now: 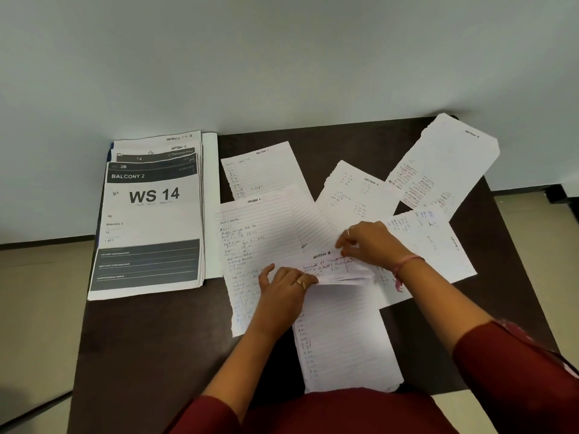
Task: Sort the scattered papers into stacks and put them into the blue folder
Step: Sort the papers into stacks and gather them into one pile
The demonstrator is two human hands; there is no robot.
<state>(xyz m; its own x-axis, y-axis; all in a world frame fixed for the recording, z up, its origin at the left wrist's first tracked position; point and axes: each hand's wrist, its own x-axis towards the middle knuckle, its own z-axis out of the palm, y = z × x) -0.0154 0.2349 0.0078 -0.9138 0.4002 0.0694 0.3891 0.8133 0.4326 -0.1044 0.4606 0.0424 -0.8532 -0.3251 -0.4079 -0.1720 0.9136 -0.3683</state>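
Observation:
Several handwritten lined papers lie scattered over the dark table (156, 339). A small sheet headed "Section B" (329, 264) is lifted at the middle, its near edge bent upward. My left hand (282, 292) pinches that sheet's near left edge. My right hand (372, 245) pinches its far right corner. Under it lies a long lined sheet (341, 339). A stack of printed sheets, topped by a "WS 14" page (150, 220), sits at the left. Only a thin blue edge of the folder (108, 155) shows at the stack's far left corner.
Other loose sheets lie at the far middle (266, 167), the far right (445, 161) and the right (438, 242). A large written sheet (250, 239) lies left of my hands. The table stands against a pale wall (282, 57); its near left part is bare.

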